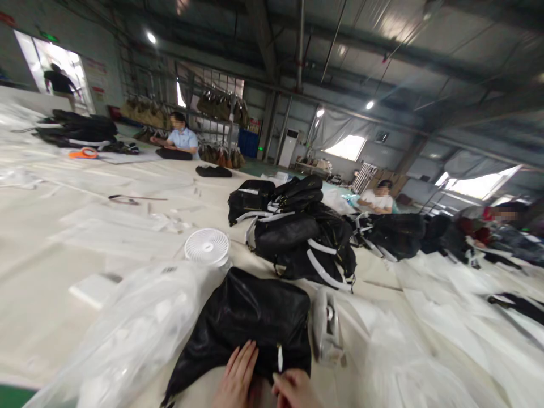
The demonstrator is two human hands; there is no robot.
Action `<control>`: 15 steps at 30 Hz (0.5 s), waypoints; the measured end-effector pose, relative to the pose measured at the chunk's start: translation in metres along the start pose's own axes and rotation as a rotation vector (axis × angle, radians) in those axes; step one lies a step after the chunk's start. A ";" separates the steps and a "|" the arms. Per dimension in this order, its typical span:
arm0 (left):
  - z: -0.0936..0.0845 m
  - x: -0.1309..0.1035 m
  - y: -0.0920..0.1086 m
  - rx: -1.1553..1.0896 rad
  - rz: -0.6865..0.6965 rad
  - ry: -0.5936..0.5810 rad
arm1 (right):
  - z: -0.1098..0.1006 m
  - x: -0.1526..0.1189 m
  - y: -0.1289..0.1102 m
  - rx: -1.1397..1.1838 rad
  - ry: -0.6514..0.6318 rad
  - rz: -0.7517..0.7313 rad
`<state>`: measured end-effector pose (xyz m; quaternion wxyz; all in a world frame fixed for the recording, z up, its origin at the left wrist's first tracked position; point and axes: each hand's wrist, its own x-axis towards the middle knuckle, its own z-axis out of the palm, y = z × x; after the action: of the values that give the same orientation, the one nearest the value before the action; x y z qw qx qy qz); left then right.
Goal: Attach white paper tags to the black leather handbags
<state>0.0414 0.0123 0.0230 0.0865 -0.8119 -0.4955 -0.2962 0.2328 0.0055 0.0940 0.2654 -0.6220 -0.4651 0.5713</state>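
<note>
One black bag [255, 317]: my left fingers [240, 367] lie flat on it; my right fingers [293, 387] curl at its near edge, grip unclear.

The bench [144, 192] has a cream covering. One round white plastic fan [207, 246] stands on it, beside a translucent plastic sack [148, 317] that reaches toward the near edge. Black bags with white-wrapped straps [306, 232] lie heaped toward the far edge. At far left, an orange ring-shaped item [84, 153] sits near a dark fabric pile [76, 127]. A person in a light blue shirt [182, 140] is at the far edge.
</note>
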 end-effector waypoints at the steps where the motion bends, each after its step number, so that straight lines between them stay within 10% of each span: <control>1: -0.006 0.000 0.002 -0.020 -0.019 -0.055 | -0.002 -0.007 0.003 0.000 -0.011 0.029; 6: -0.034 0.006 0.005 -0.176 -0.079 -0.204 | -0.029 -0.033 0.014 0.024 0.113 0.053; 15: -0.072 0.003 -0.054 -0.051 -0.594 0.057 | -0.071 -0.025 0.037 -0.183 0.358 -0.069</control>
<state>-0.0319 0.0100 0.0746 -0.0106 -0.6247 -0.7011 -0.3437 0.3134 -0.0182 0.0885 0.3057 -0.7189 -0.4812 0.3976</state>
